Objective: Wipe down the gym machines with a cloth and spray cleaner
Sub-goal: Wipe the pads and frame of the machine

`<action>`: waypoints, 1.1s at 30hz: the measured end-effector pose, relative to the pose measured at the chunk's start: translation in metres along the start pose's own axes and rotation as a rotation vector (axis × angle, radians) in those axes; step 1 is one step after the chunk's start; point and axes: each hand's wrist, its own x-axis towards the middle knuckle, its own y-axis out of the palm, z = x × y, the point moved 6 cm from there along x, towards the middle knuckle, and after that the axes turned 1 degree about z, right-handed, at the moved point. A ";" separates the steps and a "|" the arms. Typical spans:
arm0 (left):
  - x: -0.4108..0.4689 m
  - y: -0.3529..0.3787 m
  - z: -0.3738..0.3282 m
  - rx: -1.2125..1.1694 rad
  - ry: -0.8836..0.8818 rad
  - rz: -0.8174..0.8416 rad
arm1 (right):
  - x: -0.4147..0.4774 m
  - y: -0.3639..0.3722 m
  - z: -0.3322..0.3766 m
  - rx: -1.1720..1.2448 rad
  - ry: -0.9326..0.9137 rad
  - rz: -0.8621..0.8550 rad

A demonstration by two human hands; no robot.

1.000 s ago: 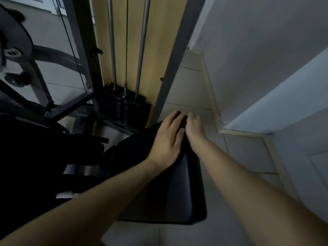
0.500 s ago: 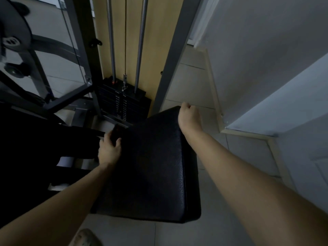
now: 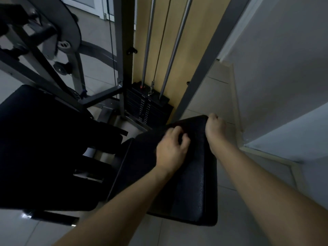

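Left hand [image 3: 171, 150] is pressing down on the black seat pad [image 3: 193, 183], fingers curled over something dark, possibly a cloth; too dim to tell. Right hand [image 3: 215, 127] is closing around the pad's far right corner. Weight stack [image 3: 148, 105] is sitting just beyond the pad.

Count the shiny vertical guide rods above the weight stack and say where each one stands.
2. The left guide rod drops into the weight stack near its red-marked end; the right guide rod enters nearer the slanted grey post. A thin dark cable hangs between them. None seem hidden.
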 end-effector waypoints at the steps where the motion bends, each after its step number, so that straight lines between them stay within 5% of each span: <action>1: 0.004 -0.003 0.027 0.052 -0.058 -0.001 | 0.001 0.002 -0.001 -0.008 0.001 0.000; 7: -0.014 -0.048 0.226 0.344 -0.574 0.076 | 0.003 0.001 0.001 -0.089 -0.036 -0.019; 10: -0.025 -0.049 0.230 0.302 -0.674 0.039 | 0.005 0.002 0.002 -0.095 -0.035 -0.020; 19: -0.048 0.007 -0.041 0.008 0.044 0.047 | -0.009 -0.005 0.012 -0.140 -0.016 -0.002; 22: -0.058 0.006 -0.049 -0.011 0.169 0.043 | -0.014 -0.004 0.012 -0.115 -0.019 0.006; 25: -0.050 -0.004 0.009 0.024 0.032 0.011 | -0.015 -0.004 0.011 -0.115 -0.011 -0.025; 30: -0.061 -0.042 0.209 0.197 -0.486 -0.014 | 0.002 0.003 -0.001 -0.071 0.006 -0.038; 33: -0.082 -0.056 0.269 0.251 -0.666 -0.039 | 0.010 0.006 -0.006 -0.048 0.033 -0.050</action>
